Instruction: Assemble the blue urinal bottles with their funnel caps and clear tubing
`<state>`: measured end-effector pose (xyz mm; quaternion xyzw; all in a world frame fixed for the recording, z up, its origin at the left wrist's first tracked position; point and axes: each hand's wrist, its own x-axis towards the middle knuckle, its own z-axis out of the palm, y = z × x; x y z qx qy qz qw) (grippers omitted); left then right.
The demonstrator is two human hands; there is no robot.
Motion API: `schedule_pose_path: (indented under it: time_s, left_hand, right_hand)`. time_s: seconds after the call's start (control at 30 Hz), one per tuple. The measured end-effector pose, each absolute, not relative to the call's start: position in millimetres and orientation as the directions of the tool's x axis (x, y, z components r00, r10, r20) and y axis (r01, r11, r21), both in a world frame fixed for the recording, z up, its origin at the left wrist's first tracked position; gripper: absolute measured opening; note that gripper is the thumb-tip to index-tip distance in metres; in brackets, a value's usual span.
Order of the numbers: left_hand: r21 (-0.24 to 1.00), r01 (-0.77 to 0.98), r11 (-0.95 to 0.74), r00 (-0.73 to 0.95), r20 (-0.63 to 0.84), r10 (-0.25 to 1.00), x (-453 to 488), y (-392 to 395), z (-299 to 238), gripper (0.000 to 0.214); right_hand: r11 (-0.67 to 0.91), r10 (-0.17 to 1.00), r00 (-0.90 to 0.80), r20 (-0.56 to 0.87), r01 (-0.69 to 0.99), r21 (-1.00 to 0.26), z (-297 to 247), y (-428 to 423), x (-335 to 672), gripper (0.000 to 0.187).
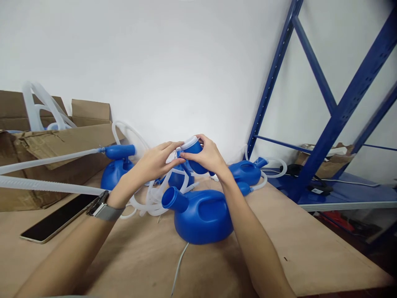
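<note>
My right hand [210, 154] grips a blue cup-shaped urinal funnel [194, 150] with a white rim [190, 142], held tilted above the table. The fingers and thumb of my left hand [159, 159] close on the rim side of the same funnel. My fingers hide part of it. Just below stands a blue urinal bottle [203, 217] with an open angled neck [174, 198] and a moulded handle. Behind my hands, another blue bottle [178, 178] sits partly hidden among coiled translucent hoses [151, 203].
On the left are a cardboard box [62, 165] with hoses, a blue bottle [116, 171] and a phone [60, 217]. Another blue bottle [246, 171] with a hose lies right. A blue metal rack [335, 111] stands beside the wooden table [310, 248]. A thin cable [179, 267] runs along the front.
</note>
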<state>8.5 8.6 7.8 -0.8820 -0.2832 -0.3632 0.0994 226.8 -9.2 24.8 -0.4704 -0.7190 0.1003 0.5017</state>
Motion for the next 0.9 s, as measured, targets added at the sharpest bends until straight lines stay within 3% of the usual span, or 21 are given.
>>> schedule_pose_path:
  time_s: [0.1, 0.2, 0.4, 0.67, 0.77, 0.9]
  left_hand:
    - [0.045, 0.57, -0.821, 0.539, 0.733, 0.415, 14, 12, 3, 0.056]
    - [0.034, 0.49, -0.871, 0.514, 0.796, 0.32, 18, 16, -1, 0.049]
    - [0.026, 0.482, -0.876, 0.368, 0.901, 0.23, 17, 18, -3, 0.039]
    - [0.099, 0.563, -0.821, 0.28, 0.911, 0.302, 20, 13, -4, 0.045]
    - [0.244, 0.513, -0.823, 0.19, 0.903, 0.386, 22, 15, -5, 0.045]
    - [0.532, 0.407, -0.743, -0.132, 0.839, 0.529, 9, 21, 5, 0.045]
  right_hand:
    - [0.585, 0.788, -0.118, 0.604, 0.45, -0.675, 24, -9, 222, 0.052]
    - [0.581, 0.814, -0.221, 0.537, 0.298, -0.758, 23, -10, 219, 0.045]
    - [0.322, 0.85, -0.434, 0.3, -0.024, -0.947, 19, -14, 212, 0.047]
    - [0.162, 0.804, -0.571, 0.168, -0.062, -0.985, 12, -5, 213, 0.043]
    - [0.169, 0.793, -0.589, 0.157, -0.035, -0.985, 10, -3, 221, 0.047]
    - [0.327, 0.745, -0.64, 0.188, 0.105, -0.939, 15, -8, 234, 0.061]
